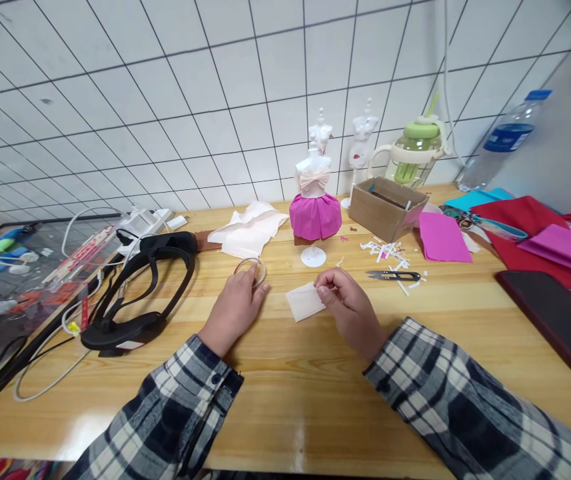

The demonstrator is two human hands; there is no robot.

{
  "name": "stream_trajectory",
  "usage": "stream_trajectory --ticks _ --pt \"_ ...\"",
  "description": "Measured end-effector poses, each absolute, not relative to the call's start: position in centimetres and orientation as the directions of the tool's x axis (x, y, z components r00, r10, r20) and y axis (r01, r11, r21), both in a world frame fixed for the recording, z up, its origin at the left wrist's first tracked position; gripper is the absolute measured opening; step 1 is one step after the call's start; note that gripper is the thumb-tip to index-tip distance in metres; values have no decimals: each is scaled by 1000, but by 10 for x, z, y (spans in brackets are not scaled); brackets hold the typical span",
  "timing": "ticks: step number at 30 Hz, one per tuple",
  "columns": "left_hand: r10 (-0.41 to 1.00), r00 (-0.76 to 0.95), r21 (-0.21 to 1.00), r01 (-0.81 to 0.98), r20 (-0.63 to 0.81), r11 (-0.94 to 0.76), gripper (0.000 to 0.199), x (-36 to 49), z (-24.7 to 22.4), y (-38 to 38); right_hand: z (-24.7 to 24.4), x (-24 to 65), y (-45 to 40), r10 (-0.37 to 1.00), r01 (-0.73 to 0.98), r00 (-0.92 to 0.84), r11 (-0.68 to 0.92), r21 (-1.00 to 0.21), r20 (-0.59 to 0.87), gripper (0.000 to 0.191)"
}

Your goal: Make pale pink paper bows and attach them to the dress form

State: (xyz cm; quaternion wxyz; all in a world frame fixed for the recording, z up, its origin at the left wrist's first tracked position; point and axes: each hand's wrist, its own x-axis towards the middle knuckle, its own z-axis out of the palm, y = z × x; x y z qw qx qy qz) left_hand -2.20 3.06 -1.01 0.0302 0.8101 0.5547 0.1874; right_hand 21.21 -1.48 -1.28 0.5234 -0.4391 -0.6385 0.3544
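My left hand (235,303) has its fingers on a thin ring-shaped roll of tape (264,275) that rests at the wooden table; the thumb points out to the right, beside the ring. Between thumb and fingers of my right hand (352,307) is the right edge of a small pale pink piece of paper (304,303), roughly rectangular. Just behind both hands stands a white dress form (314,163) with a pale pink pleated top and a puffy magenta skirt (315,217). A crumpled pale pink sheet (250,230) lies behind my left hand.
Thread snips (394,275) and white paper scraps (385,252) lie right of the dress form, near a cardboard box (388,210). Magenta paper (444,238), a phone (555,323) and a water bottle (505,143) are farther right. A black headset-like frame (140,300) sits left.
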Motion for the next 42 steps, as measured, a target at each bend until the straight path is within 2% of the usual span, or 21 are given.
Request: stream_trajectory --ticks 3,8,10,14,20,23,27,29,32,34,37,39,42 --pt "882 302 230 888 361 -398 35 -12 -9 21 -14 213 -13 948 177 -113 314 -933 297 12" --pt "802 468 490 635 371 -597 42 -2 1 7 -14 213 -12 940 228 -132 339 -913 316 11" --pt "776 507 551 551 376 -627 40 2 4 3 -14 213 -12 939 245 -130 341 -907 318 11" --pt "743 524 518 536 416 -667 27 6 8 -1 -15 212 -11 931 266 -135 363 -893 339 10" --pt "696 556 504 484 455 -716 22 8 8 -2 -14 211 -13 936 287 -133 352 -891 327 9" --pt "697 542 527 461 470 -714 21 10 8 -2 -16 210 -12 967 248 -113 252 -936 230 11" --pt "759 461 614 452 461 -647 26 10 9 -5 -21 210 -7 991 93 -130 -19 -995 -31 24" --pt "789 421 666 433 447 -608 29 10 9 -6 -23 212 -4 995 62 -81 -48 -997 -52 30" --pt "827 367 736 391 425 -552 28 9 7 -5 -22 217 -3 997 119 49 61 -991 67 41" --pt "834 382 752 385 398 -535 25 9 5 -3 -18 220 -6 961 286 70 237 -928 267 33" --pt "773 511 701 387 377 -598 28 12 1 -1 -11 219 -15 810 532 -118 541 -652 575 13" --pt "714 579 653 370 394 -660 28 14 -2 -1 -8 216 -20 730 599 -226 626 -498 645 13" --pt "674 610 624 347 418 -700 28 16 -3 -1 -7 213 -23 708 674 -261 620 -401 656 13"
